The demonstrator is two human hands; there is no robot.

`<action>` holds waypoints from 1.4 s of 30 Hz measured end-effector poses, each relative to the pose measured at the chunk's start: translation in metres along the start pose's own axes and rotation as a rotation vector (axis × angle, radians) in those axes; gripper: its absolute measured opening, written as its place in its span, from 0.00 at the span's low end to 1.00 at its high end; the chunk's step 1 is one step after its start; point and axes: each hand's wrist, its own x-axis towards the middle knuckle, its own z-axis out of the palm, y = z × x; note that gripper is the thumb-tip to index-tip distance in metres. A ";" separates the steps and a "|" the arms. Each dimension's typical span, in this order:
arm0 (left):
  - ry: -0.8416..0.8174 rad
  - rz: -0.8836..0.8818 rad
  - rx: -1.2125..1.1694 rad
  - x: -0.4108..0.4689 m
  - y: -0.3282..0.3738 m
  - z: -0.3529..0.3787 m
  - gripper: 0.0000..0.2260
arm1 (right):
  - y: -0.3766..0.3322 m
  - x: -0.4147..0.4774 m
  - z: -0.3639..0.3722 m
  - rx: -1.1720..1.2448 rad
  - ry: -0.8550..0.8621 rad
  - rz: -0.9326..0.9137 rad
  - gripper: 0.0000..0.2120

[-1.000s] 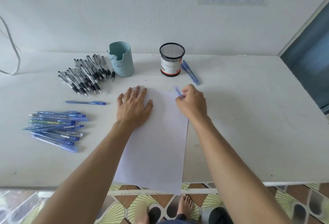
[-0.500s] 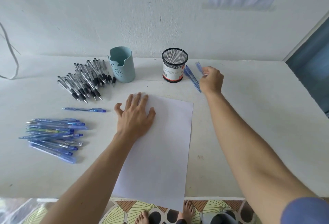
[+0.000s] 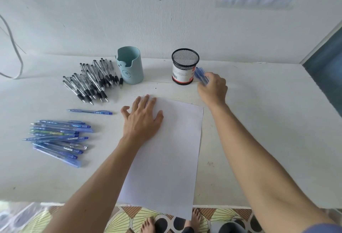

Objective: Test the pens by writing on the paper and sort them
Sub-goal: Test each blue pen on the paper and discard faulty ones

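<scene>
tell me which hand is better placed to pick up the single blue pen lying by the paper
Left, probably. The left hand lies flat on the paper, close to the single blue pen. The right hand is far off by the mesh cup, its grip blurred.

Paper (image 3: 167,160) flat; left hand (image 3: 142,121) presses it

Single wide-angle head view, forward and down over the table (image 3: 268,140) toward the wall (image 3: 148,19), close above its near edge.
</scene>
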 end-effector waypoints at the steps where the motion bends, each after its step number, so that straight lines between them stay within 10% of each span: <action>1: -0.001 -0.008 -0.023 0.000 0.000 0.000 0.24 | -0.002 -0.010 0.002 0.014 0.016 -0.035 0.20; 11: 0.397 -0.260 -0.836 -0.012 -0.023 -0.030 0.07 | 0.000 -0.112 0.023 -0.235 -0.315 -0.396 0.22; 15: 0.454 -0.375 -0.484 -0.020 -0.045 -0.040 0.12 | 0.010 -0.119 0.018 -0.305 -0.364 -0.430 0.29; 20: 0.117 -0.475 0.109 -0.027 -0.079 -0.048 0.19 | 0.011 -0.125 0.018 -0.348 -0.343 -0.441 0.39; 26: 0.313 -0.216 0.052 -0.030 -0.093 -0.045 0.10 | 0.012 -0.130 0.019 -0.392 -0.321 -0.420 0.37; 30: 0.481 0.137 -0.319 -0.031 -0.070 -0.049 0.09 | 0.013 -0.127 0.019 -0.441 -0.412 -0.381 0.35; 36: 0.134 0.040 -1.206 -0.037 -0.016 -0.067 0.15 | 0.010 -0.126 0.017 -0.444 -0.434 -0.340 0.38; 42: -0.080 -0.044 -1.290 -0.031 -0.003 -0.065 0.27 | 0.011 -0.124 0.022 -0.437 -0.372 -0.325 0.38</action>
